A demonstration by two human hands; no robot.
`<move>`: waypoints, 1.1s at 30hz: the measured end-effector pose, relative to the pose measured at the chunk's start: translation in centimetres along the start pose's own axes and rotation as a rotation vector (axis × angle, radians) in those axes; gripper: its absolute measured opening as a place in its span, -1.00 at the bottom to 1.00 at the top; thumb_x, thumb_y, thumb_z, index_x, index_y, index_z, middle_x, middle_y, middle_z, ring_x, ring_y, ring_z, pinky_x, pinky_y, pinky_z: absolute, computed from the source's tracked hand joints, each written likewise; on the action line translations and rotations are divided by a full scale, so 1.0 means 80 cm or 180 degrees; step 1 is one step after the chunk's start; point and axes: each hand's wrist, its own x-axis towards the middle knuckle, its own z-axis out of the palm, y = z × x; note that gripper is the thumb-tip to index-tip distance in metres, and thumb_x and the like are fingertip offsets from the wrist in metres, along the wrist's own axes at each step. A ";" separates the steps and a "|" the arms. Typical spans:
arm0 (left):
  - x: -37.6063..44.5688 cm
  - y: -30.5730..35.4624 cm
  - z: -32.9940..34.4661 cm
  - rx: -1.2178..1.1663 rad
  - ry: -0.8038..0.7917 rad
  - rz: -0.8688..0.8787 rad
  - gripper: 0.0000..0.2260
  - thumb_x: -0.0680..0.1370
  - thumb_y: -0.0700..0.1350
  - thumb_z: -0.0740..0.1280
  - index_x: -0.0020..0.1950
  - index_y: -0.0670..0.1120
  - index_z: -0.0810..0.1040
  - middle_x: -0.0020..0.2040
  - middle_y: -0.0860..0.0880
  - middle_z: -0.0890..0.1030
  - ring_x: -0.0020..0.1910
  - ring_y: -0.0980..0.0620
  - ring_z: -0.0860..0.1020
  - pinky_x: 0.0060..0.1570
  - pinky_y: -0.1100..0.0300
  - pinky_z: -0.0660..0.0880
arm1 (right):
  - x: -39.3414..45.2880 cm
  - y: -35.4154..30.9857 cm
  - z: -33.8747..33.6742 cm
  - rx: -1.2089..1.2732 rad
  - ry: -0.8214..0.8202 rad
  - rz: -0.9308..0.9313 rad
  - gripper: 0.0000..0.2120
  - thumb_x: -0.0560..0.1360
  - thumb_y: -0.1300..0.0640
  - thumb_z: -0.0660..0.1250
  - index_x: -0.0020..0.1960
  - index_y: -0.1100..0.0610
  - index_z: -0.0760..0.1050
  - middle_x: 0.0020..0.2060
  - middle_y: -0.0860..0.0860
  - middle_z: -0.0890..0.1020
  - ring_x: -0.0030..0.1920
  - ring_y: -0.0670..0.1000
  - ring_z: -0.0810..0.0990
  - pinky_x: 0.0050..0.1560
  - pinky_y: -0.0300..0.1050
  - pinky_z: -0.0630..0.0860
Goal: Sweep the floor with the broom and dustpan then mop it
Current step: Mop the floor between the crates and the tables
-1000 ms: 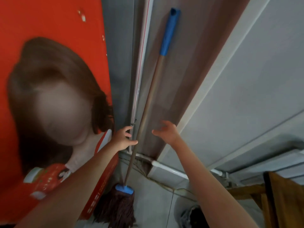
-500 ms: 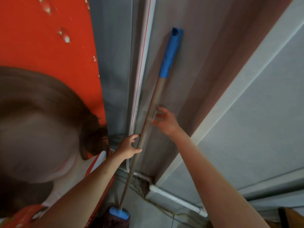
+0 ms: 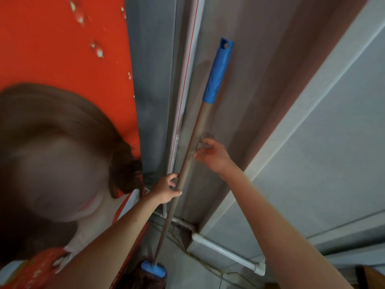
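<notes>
A long mop with a brown wooden shaft (image 3: 194, 140) stood leaning in a corner against a grey-brown wall panel (image 3: 250, 84), its blue plastic grip sleeve (image 3: 218, 71) at the top end touching the panel and its blue plastic head clamp (image 3: 153, 271) near the grey floor (image 3: 187, 268), with dark reddish strands bunched below the clamp. The left hand (image 3: 165, 190) was at the lower middle of the shaft, its fingers (image 3: 174, 177) curled towards the wood and the thumb touching it from the side; whether it truly gripped the shaft could not be told. The right hand (image 3: 212, 154) was higher up, just beside the shaft, with fingers loosely bent and releasing nothing; they were at the wood but not closed round it. To the left hung a large orange-red printed poster (image 3: 62, 49) showing a person with brown hair. A white pipe with a thin red line (image 3: 185, 84) ran up the wall beside the shaft. A white plastic conduit (image 3: 227, 252) ran along the foot of a pale grey wall (image 3: 312, 142) on the right.
</notes>
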 end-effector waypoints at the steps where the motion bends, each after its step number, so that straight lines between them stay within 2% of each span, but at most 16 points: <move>1: -0.009 0.003 -0.002 0.0007 -0.0026 -0.0041 -0.53 0.44 -0.31 0.42 0.33 -0.13 0.43 -0.21 -0.09 0.55 -0.24 0.05 0.54 -0.19 0.22 0.48 | -0.010 -0.004 0.000 -0.0057 -0.0025 -0.0010 -0.50 0.44 0.46 0.37 0.34 0.26 0.39 -0.30 0.01 0.55 -0.47 -0.26 0.53 -0.28 -0.37 0.47; 3: -0.031 0.009 -0.004 -0.0114 -0.0183 -0.0165 -0.57 0.49 -0.32 0.36 0.34 -0.14 0.38 -0.35 -0.04 0.49 -0.47 0.18 0.47 -0.44 0.34 0.39 | -0.034 -0.013 -0.001 -0.0223 -0.0161 0.0101 -0.51 0.48 0.39 0.37 0.36 0.17 0.40 -0.31 -0.02 0.55 -0.48 -0.23 0.50 -0.37 -0.37 0.44; 4: -0.045 0.014 -0.005 -0.0208 -0.0299 -0.0259 -0.57 0.53 -0.30 0.32 0.37 -0.09 0.35 -0.32 -0.06 0.50 -0.50 0.19 0.46 -0.48 0.34 0.36 | -0.047 -0.017 -0.002 -0.0227 -0.0277 0.0230 -0.53 0.51 0.34 0.35 0.38 0.11 0.38 -0.30 -0.02 0.55 -0.44 -0.15 0.50 -0.33 -0.29 0.47; 7: -0.090 0.030 -0.009 -0.0627 -0.0638 -0.0687 -0.64 0.65 -0.12 0.17 0.43 0.07 0.25 -0.05 -0.05 0.57 -0.30 0.07 0.51 -0.23 0.18 0.41 | -0.085 -0.025 -0.002 0.0102 -0.0630 0.0627 -0.59 0.62 0.24 0.20 0.44 0.04 0.29 -0.25 0.01 0.57 -0.35 -0.01 0.48 -0.19 -0.08 0.50; 9: -0.118 0.034 -0.013 -0.0776 -0.0772 -0.0857 -0.67 0.68 -0.02 0.05 0.46 0.07 0.23 0.15 -0.09 0.56 -0.11 -0.04 0.55 0.01 0.03 0.45 | -0.114 -0.029 -0.002 0.0237 -0.0722 0.0784 -0.61 0.66 0.20 0.10 0.47 0.02 0.22 -0.20 0.03 0.60 -0.30 0.03 0.52 -0.21 -0.08 0.47; 11: -0.144 0.033 -0.013 -0.0741 -0.0949 -0.0886 -0.62 0.68 0.06 -0.03 0.50 0.06 0.18 0.31 -0.13 0.50 0.16 -0.17 0.53 0.23 -0.09 0.38 | -0.148 -0.030 0.000 0.0373 -0.0761 0.0924 -0.61 0.68 0.12 0.03 0.50 0.01 0.15 -0.15 0.05 0.63 -0.23 0.07 0.57 -0.18 -0.07 0.47; 14: -0.186 0.024 -0.008 -0.0852 -0.1151 -0.1002 -0.53 0.66 0.16 -0.12 0.55 0.07 0.02 0.39 -0.14 0.44 0.31 -0.23 0.44 0.30 -0.13 0.31 | -0.202 -0.030 0.006 0.0685 -0.0729 0.1270 -0.63 0.68 -0.08 -0.08 0.43 -0.03 0.20 -0.09 0.10 0.64 -0.16 0.13 0.59 -0.12 -0.02 0.45; 16: -0.216 0.016 -0.002 -0.0933 -0.1263 -0.1043 -0.47 0.63 0.22 -0.16 0.56 0.05 -0.04 0.40 -0.14 0.43 0.33 -0.24 0.42 0.32 -0.15 0.29 | -0.237 -0.027 0.009 0.0847 -0.0632 0.1489 -0.54 0.62 -0.26 -0.15 0.31 -0.02 0.28 -0.08 0.15 0.64 -0.13 0.14 0.61 -0.09 0.01 0.44; 18: -0.249 0.009 0.005 -0.0981 -0.1333 -0.1120 -0.42 0.60 0.27 -0.18 0.57 0.05 -0.03 0.40 -0.13 0.43 0.35 -0.23 0.40 0.32 -0.15 0.28 | -0.275 -0.024 0.013 0.0872 -0.0610 0.1681 -0.44 0.57 -0.35 -0.17 0.32 -0.02 0.29 -0.07 0.19 0.65 -0.15 0.15 0.65 -0.06 0.04 0.47; 21: -0.302 -0.007 0.019 -0.1013 -0.1423 -0.1216 -0.39 0.58 0.32 -0.15 0.56 0.04 0.04 0.40 -0.13 0.43 0.35 -0.23 0.40 0.33 -0.15 0.27 | -0.342 -0.016 0.027 0.0693 -0.0624 0.1855 -0.47 0.60 -0.22 -0.04 0.48 -0.02 0.21 -0.05 0.21 0.65 -0.16 0.15 0.66 -0.03 0.10 0.49; 23: -0.347 -0.015 0.034 -0.1017 -0.1436 -0.1272 -0.37 0.58 0.32 -0.11 0.53 -0.01 0.14 0.39 -0.15 0.43 0.31 -0.22 0.43 0.31 -0.11 0.29 | -0.394 -0.009 0.035 0.0735 -0.0623 0.1921 -0.53 0.60 -0.11 0.00 0.48 -0.01 0.22 -0.08 0.21 0.64 -0.15 0.16 0.64 -0.02 0.12 0.49; 26: -0.416 -0.038 0.063 -0.1144 -0.1380 -0.1355 -0.37 0.57 0.33 -0.03 0.47 -0.06 0.27 0.29 -0.16 0.47 0.10 -0.17 0.52 0.19 -0.05 0.37 | -0.478 0.021 0.055 0.0865 -0.0721 0.2036 -0.62 0.60 -0.11 0.07 0.33 0.05 0.33 -0.22 0.21 0.67 -0.28 0.15 0.68 -0.19 0.05 0.61; 29: -0.479 -0.073 0.094 -0.1386 -0.1275 -0.1436 -0.41 0.56 0.32 0.06 0.39 -0.07 0.36 0.11 -0.12 0.48 -0.15 -0.06 0.52 0.06 0.01 0.39 | -0.557 0.054 0.071 0.1270 -0.0778 0.2085 -0.76 0.59 -0.03 0.19 0.14 0.10 0.44 -0.17 0.21 0.61 -0.34 0.14 0.66 -0.33 -0.04 0.63; 30: -0.500 -0.086 0.104 -0.1438 -0.1255 -0.1480 -0.42 0.56 0.31 0.09 0.37 -0.08 0.39 0.06 -0.10 0.49 -0.18 -0.04 0.52 0.02 0.04 0.40 | -0.588 0.054 0.081 0.1357 -0.0708 0.2125 -0.83 0.59 0.03 0.22 0.05 0.11 0.50 -0.18 0.22 0.61 -0.36 0.15 0.66 -0.36 -0.05 0.63; 31: -0.521 -0.098 0.114 -0.1465 -0.1250 -0.1527 -0.45 0.56 0.29 0.13 0.35 -0.08 0.41 0.03 -0.09 0.49 -0.19 -0.04 0.51 0.00 0.05 0.39 | -0.606 0.090 0.084 0.1578 -0.0632 0.2142 -0.83 0.59 0.09 0.24 -0.04 0.14 0.55 -0.22 0.24 0.63 -0.37 0.16 0.67 -0.41 -0.06 0.64; 33: -0.562 -0.120 0.129 -0.1546 -0.1216 -0.1632 -0.59 0.57 0.19 0.20 0.24 -0.08 0.46 0.03 -0.10 0.49 -0.19 -0.03 0.51 -0.04 0.09 0.39 | -0.654 0.126 0.102 0.1680 -0.0659 0.2325 -0.77 0.56 0.16 0.31 -0.07 0.34 0.58 -0.26 0.28 0.65 -0.37 0.14 0.68 -0.43 -0.11 0.62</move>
